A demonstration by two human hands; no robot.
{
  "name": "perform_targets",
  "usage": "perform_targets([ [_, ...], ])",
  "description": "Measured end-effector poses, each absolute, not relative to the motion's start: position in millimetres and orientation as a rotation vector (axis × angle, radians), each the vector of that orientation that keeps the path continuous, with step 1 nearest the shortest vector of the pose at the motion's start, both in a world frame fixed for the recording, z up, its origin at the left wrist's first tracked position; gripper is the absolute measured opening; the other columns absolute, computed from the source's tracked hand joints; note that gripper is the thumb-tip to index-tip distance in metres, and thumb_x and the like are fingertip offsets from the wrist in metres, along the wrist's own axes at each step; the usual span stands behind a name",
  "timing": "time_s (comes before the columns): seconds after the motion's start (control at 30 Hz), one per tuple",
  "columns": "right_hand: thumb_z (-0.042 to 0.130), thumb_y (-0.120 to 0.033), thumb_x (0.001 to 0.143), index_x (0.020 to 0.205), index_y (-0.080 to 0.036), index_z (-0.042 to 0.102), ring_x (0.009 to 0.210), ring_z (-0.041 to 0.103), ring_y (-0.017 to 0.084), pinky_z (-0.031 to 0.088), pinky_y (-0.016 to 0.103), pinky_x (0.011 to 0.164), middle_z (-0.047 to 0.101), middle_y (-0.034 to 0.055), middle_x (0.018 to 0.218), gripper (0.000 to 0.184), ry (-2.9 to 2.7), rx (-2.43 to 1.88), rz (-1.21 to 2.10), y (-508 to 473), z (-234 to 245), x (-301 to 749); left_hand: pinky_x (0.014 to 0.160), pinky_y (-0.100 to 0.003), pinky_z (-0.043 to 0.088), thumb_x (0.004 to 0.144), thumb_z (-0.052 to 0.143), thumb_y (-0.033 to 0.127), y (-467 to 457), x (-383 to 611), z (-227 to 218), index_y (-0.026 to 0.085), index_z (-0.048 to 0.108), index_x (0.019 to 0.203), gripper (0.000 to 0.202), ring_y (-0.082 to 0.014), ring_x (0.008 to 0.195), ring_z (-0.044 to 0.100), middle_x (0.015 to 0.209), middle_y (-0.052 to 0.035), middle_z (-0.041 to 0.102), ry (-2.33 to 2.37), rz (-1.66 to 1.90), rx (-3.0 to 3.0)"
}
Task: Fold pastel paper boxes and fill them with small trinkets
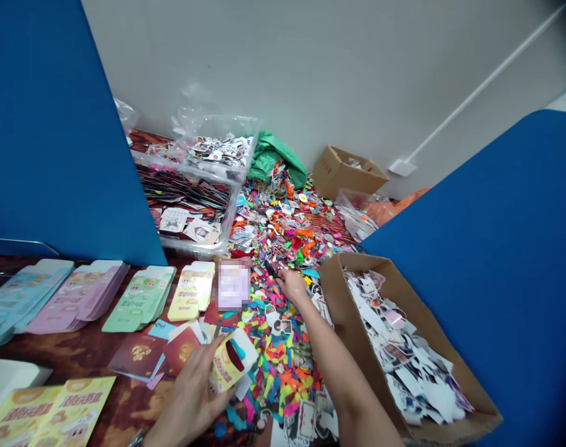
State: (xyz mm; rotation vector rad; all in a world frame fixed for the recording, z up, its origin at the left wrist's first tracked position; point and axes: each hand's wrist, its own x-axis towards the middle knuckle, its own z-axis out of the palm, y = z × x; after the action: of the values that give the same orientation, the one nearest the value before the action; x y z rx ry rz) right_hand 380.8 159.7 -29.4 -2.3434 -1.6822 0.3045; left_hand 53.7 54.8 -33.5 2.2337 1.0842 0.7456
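In my left hand is a yellow printed paper box, gripped between thumb and fingers. Its white flap is folded back, and a dark red item and a bit of teal show in the opening. My right hand reaches over a heap of small colourful trinkets, its fingers closed at a small dark object whose kind is too small to tell. Below that hand lie many limp coloured balloons. Dark red cards rest on the table left of the box.
Stacks of flat blue, purple, green and yellow boxes line the left. A cardboard box of stickers stands right. Clear plastic bins sit behind. Blue partitions flank both sides.
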Motion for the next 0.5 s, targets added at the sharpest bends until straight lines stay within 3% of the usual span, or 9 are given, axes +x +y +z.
perform_targets([
  [0.1,0.059,-0.022,0.086,0.084,-0.02,0.068,0.082,0.063,0.017,0.04,0.023,0.071,0.07,0.005,0.086,0.009,-1.704,-2.285,0.256,159,-24,384,0.093,-0.041,0.056,0.078,0.069,0.033,56,51,-36,0.026,0.034,0.143,0.075,-0.0295,0.118,0.062,0.133,-0.011,0.061,1.092,0.728,2.246],
  [0.23,0.047,-0.029,0.092,0.097,-0.018,0.066,0.079,0.062,0.016,0.041,0.023,0.07,0.07,0.0038,0.088,0.023,-1.686,-2.199,0.201,162,-8,395,0.093,-0.042,0.056,0.078,0.069,0.033,58,53,-38,0.026,0.035,0.143,0.074,-0.0297,0.117,0.063,0.132,-0.0107,0.061,1.095,0.742,2.237],
  [0.5,0.051,-0.025,0.087,0.095,-0.02,0.069,0.074,0.062,0.016,0.04,0.023,0.067,0.071,0.0022,0.084,0.02,-1.732,-2.153,0.186,169,1,410,0.093,-0.038,0.056,0.077,0.069,0.031,57,54,-37,0.027,0.034,0.143,0.074,-0.0277,0.116,0.063,0.132,-0.0087,0.062,1.071,0.727,2.241],
])
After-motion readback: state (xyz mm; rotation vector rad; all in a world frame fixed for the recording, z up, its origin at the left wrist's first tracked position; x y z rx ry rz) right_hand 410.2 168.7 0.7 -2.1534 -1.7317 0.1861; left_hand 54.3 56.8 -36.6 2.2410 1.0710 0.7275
